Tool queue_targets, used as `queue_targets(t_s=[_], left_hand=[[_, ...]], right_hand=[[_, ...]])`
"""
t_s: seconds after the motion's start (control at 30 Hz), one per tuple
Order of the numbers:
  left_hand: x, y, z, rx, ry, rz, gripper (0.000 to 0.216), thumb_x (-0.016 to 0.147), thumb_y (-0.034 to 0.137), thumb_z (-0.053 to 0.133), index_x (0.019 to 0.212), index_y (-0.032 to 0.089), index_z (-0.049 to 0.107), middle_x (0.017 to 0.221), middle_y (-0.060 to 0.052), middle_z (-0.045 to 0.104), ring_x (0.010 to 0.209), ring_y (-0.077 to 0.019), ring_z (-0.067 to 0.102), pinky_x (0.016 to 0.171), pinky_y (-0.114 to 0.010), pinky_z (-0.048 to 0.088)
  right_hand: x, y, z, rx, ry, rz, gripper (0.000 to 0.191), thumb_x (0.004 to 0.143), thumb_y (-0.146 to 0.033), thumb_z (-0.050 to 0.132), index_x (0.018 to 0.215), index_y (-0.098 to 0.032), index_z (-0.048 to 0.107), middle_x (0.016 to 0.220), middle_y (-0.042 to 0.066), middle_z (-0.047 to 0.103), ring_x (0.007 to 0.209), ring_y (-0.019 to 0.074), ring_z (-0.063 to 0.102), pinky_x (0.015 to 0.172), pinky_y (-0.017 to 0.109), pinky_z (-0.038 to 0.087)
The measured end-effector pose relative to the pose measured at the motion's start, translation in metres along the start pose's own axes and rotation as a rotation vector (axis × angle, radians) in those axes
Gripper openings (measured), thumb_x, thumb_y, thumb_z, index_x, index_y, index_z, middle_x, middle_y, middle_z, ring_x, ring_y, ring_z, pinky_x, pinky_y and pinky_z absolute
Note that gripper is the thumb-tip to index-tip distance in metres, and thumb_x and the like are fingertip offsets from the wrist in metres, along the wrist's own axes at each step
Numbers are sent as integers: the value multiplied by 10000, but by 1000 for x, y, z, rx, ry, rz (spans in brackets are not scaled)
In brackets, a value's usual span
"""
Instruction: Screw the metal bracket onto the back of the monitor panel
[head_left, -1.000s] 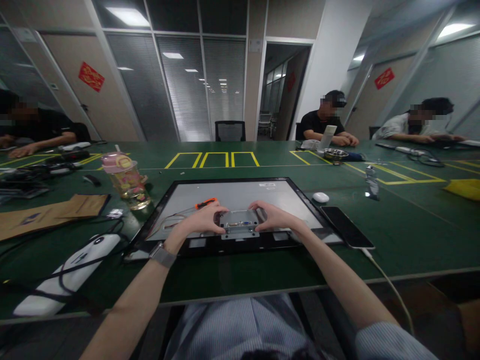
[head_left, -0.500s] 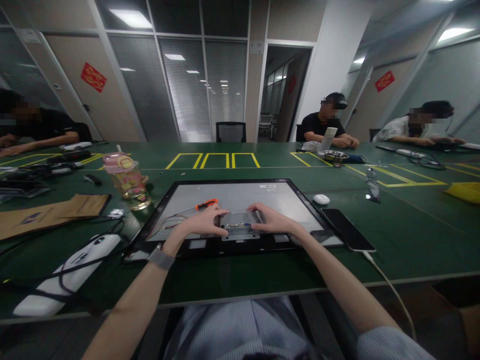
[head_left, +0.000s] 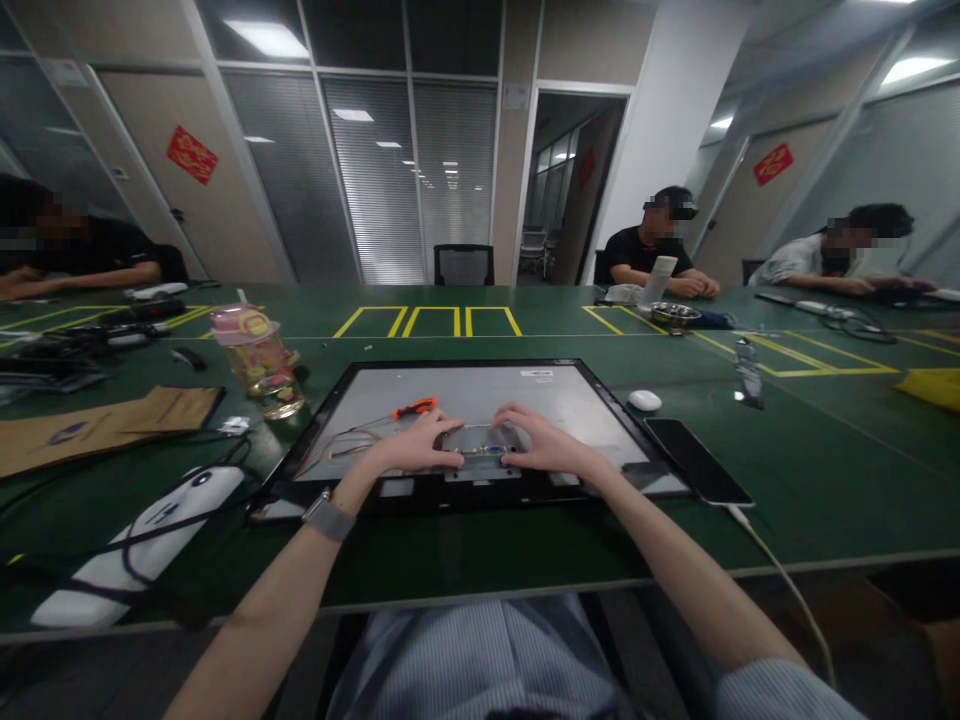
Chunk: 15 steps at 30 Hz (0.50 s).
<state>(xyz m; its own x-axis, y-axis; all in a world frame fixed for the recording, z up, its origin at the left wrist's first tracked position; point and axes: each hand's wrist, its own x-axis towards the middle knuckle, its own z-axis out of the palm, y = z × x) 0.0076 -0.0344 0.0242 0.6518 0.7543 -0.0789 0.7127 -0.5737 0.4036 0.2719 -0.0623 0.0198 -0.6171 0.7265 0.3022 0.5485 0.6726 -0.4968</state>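
Observation:
A flat monitor panel with a grey back and black frame lies on the table before me. Over its near middle is a metal bracket with a blue video port and other connectors. My left hand grips the bracket's left side, thumb near, fingers on the far side. On the right side, my right hand grips it the same way. An orange-and-black screwdriver rests on the panel just beyond my left hand. Thin wires run across the panel's left part. Whether the bracket touches the panel is unclear.
Left are a pink-lidded bottle, a brown paper bag and a white power strip with black cables. Right are a phone on a cable and a white earbud case. Several people sit across the table.
The bracket has shifted slightly, its near edge tipping lower, with both hands still around it. The screwdriver and panel have stayed in place; the view has moved a little.

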Motion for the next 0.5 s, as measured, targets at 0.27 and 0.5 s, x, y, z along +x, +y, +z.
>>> queue_targets(t_s=[0.27, 0.5], left_hand=[[1, 1, 2, 4, 25, -6, 709, 778, 469, 658, 1381, 161, 446, 1192, -99, 480, 1008, -212, 547, 860, -286, 438], [1, 1, 4, -14, 37, 6, 696, 766, 427, 677, 1372, 170, 451, 1187, -98, 481, 1051, -233, 535, 895, -326, 445]], right_hand=[[-1, -8, 1, -125, 12, -40, 361, 735, -112, 694, 1070, -206, 598, 1239, 103, 508, 1177, 262, 529, 1005, 429, 437], [-1, -15, 1, -248, 9, -114, 304, 756, -96, 668, 1038, -197, 616, 1212, 120, 539, 1140, 273, 542, 975, 449, 455]])
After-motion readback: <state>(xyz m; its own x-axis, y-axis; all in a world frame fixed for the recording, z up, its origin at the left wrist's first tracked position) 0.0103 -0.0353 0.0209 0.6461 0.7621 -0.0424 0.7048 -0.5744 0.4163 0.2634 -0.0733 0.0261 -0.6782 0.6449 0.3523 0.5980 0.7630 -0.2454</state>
